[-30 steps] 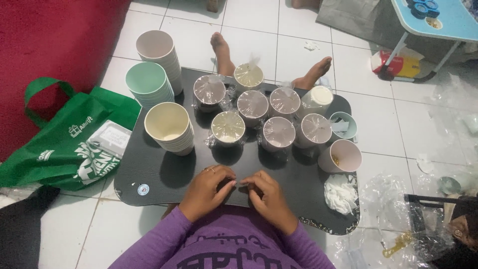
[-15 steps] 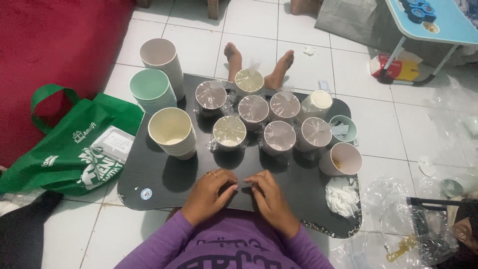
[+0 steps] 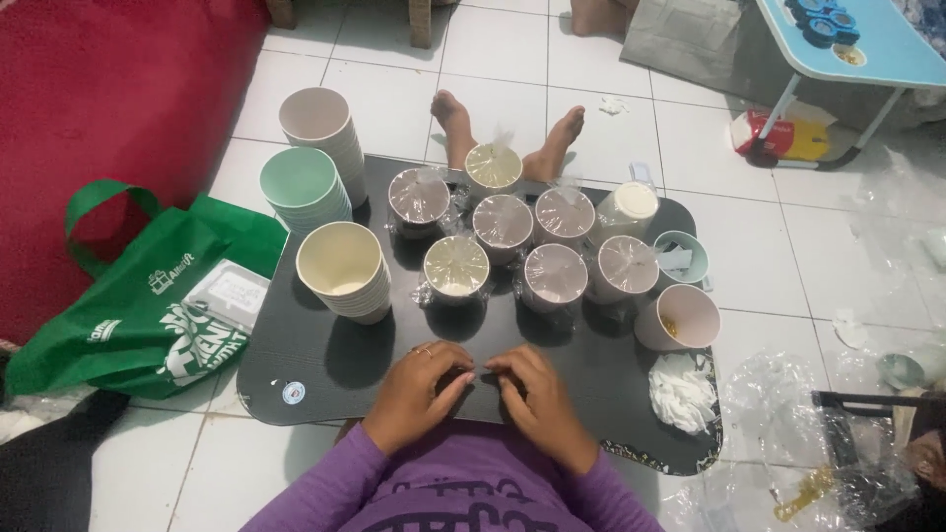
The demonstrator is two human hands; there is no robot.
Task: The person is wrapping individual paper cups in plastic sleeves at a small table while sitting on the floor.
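On the black tray (image 3: 325,369) we count seven film-covered cups (image 3: 503,222), contents unclear; a tilted pink cup (image 3: 680,317) holding something yellow; cream (image 3: 345,271), green (image 3: 304,189) and pink (image 3: 320,128) cup stacks. Our left hand (image 3: 419,389) and right hand (image 3: 537,394) meet fingertip to fingertip at the tray's near edge; we cannot tell what they pinch.

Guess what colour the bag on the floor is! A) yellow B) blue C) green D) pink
C: the bag lying left of the black tray is green with white print, next to the red cloth.
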